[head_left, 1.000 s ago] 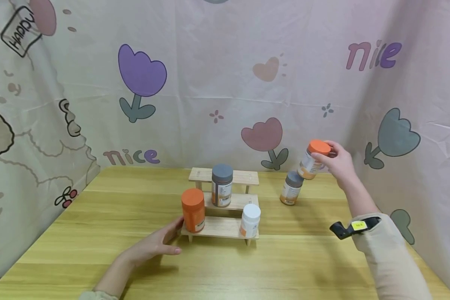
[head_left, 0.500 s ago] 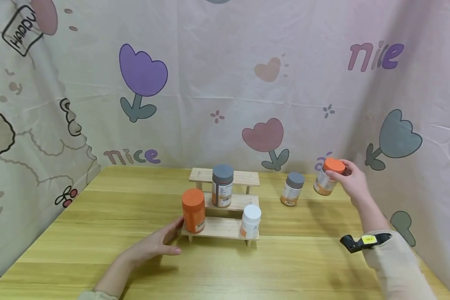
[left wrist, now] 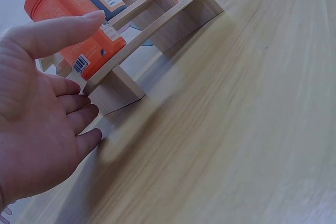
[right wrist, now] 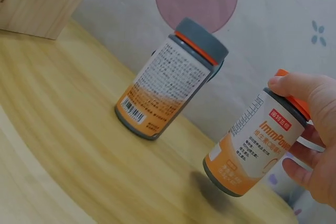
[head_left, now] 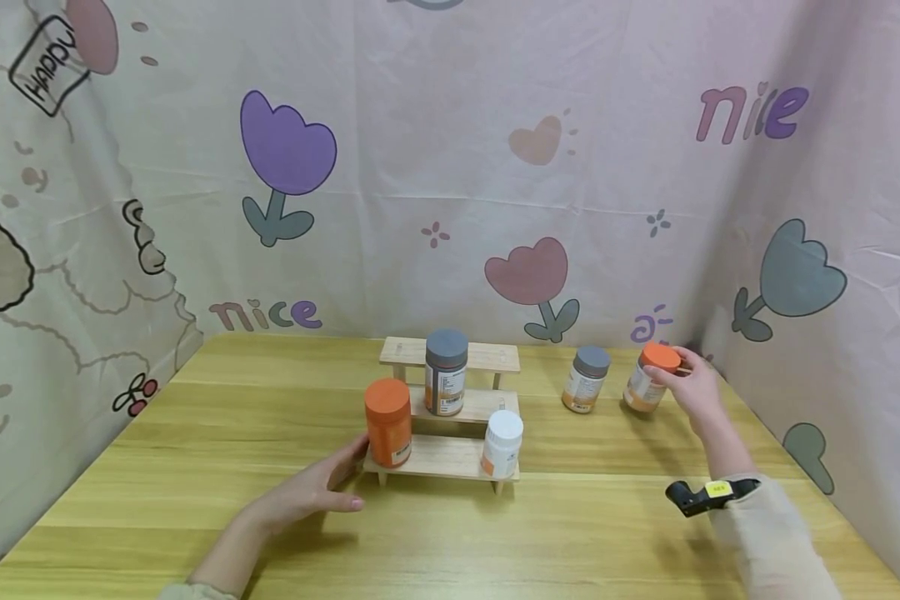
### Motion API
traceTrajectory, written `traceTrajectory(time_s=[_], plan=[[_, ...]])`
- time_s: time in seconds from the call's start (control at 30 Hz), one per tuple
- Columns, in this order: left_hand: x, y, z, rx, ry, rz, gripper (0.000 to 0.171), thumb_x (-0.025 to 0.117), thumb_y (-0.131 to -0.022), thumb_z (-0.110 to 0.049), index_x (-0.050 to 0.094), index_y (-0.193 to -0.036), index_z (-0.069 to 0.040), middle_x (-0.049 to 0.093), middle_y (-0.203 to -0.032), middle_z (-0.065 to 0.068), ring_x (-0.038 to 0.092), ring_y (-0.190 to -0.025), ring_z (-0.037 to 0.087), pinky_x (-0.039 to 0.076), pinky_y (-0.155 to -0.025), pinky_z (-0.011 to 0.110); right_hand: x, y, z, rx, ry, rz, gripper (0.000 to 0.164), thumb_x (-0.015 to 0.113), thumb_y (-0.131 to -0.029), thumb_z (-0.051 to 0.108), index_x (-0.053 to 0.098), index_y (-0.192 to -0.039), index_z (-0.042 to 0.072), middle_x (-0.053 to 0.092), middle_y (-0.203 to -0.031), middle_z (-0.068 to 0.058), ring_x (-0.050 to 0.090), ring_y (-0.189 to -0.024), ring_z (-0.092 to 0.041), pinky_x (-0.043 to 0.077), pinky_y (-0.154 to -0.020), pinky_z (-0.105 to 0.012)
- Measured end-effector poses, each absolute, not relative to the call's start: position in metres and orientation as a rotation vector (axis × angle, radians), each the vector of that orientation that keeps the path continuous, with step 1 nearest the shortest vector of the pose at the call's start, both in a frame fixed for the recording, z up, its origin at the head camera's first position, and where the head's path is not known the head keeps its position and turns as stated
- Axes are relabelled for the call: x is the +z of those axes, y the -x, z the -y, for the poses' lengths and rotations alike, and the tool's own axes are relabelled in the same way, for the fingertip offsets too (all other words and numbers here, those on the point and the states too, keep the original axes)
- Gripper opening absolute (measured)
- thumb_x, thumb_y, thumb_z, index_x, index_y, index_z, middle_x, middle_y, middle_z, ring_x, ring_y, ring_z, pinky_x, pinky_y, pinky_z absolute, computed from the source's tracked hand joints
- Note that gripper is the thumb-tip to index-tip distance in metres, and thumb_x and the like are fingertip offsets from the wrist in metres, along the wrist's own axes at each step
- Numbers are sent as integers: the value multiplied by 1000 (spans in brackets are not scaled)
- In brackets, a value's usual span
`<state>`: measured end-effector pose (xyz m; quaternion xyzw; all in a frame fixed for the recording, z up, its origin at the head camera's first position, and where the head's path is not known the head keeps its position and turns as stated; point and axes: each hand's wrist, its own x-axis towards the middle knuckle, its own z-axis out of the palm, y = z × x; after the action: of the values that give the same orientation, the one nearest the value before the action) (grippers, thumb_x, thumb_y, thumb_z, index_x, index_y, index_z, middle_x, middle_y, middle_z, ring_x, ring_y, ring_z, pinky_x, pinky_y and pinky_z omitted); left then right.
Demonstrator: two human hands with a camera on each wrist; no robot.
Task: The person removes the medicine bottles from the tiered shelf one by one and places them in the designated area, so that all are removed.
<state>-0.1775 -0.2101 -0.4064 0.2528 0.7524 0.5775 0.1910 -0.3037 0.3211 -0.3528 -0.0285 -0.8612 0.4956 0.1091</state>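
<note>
My right hand [head_left: 696,385] grips a supplement bottle [right wrist: 252,148] by its orange cap, thumb on one side and fingers on the other. The bottle's base is close over the table at the back right, with a shadow under it. To its left stands a grey-capped bottle [head_left: 585,382] with a white and orange label. My left hand [head_left: 307,493] lies with fingers loosely extended at the left end of the wooden tiered stand [head_left: 450,457], fingertips right at its lowest step. On that step, by the hand, stands an all-orange bottle [head_left: 388,423].
A small white bottle [head_left: 502,443] stands on the right of the lowest step. A dark bottle with a grey lid [head_left: 446,373] is on the middle step. Behind the wooden table [head_left: 270,392] hangs a printed cloth [head_left: 405,125], with folds down both sides.
My right hand has carried the orange-capped bottle right and down, from above the grey-capped bottle to low over the table beside it. The left hand has stayed in place.
</note>
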Motion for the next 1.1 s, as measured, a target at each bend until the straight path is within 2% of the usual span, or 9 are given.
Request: traceTrajectory(time_s=[0.17, 0.37, 0.8, 1.1], plan=[[-408, 177, 210, 1627, -724, -2106, 90, 62, -87, -15, -3, -145, 6, -6, -151, 23, 1, -137, 41, 17, -99, 8, -359, 305, -319, 1437, 104, 2546, 73, 59, -90, 35, 26, -142, -4, 31, -139, -30, 36, -119, -43, 35, -94, -55], [-408, 177, 210, 1632, -721, -2098, 90, 62, -87, -16, -3, -145, 6, -6, -151, 23, 0, -137, 41, 17, -99, 8, -363, 306, -317, 1430, 105, 2538, 68, 60, -90, 31, 30, -141, -3, 36, -136, -28, 39, -116, -40, 38, -90, -48], [-408, 178, 210, 1635, -714, -2098, 90, 62, -86, -16, -3, -145, 6, -6, -151, 23, 0, -137, 41, 17, -98, 7, -366, 306, -318, 1444, 87, 2540, 69, 59, -91, 26, 26, -142, -6, 34, -138, -32, 36, -122, -42, 32, -100, -53], [-407, 177, 211, 1639, -716, -2098, 91, 62, -86, -15, -3, -145, 7, -6, -151, 24, 0, -137, 42, 17, -98, 7, -367, 306, -318, 1459, 67, 2541, 72, 58, -91, 28, 23, -142, -8, 32, -137, -32, 37, -120, -42, 34, -97, -52]])
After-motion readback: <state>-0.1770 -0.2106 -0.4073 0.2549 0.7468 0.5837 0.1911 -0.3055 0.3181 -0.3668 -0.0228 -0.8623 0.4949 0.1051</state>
